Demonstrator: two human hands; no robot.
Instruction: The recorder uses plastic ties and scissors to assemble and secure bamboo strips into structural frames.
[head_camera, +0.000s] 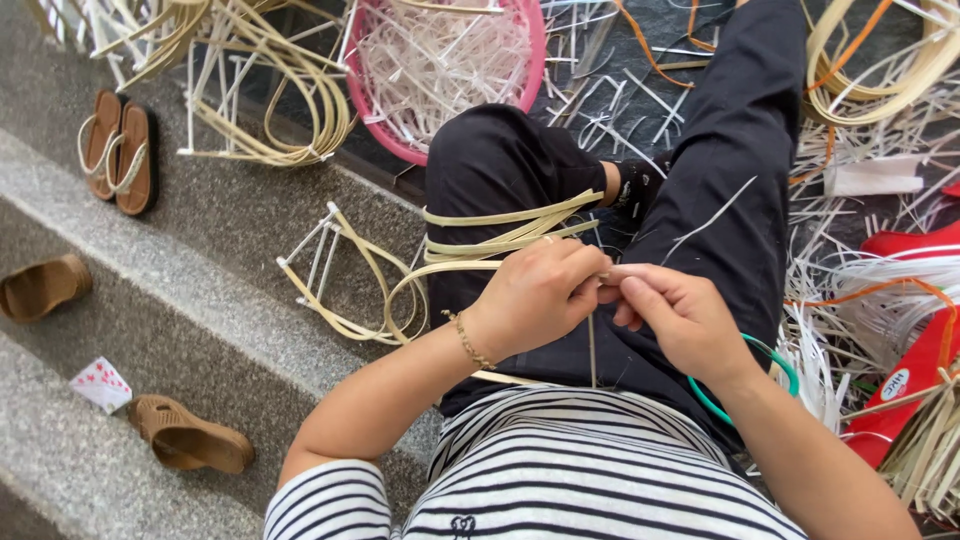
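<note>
I note the left hand (540, 292) and right hand (672, 312) both pinched shut on one pale cane strip (500, 245), apparently steadying its end over the lap.

I see the pale yellow cane strips (500, 240) draped across the lap, over the black trousers: flat, thin, glossy bands, several running side by side. They bend into open loops on the left, hanging past the knee toward the stone step. Their near ends gather at the pinch point between the left hand (540, 295) and right hand (675, 315). One thin strip (592, 350) drops straight down from that pinch, near vertical, lower end lost against the striped shirt.
</note>
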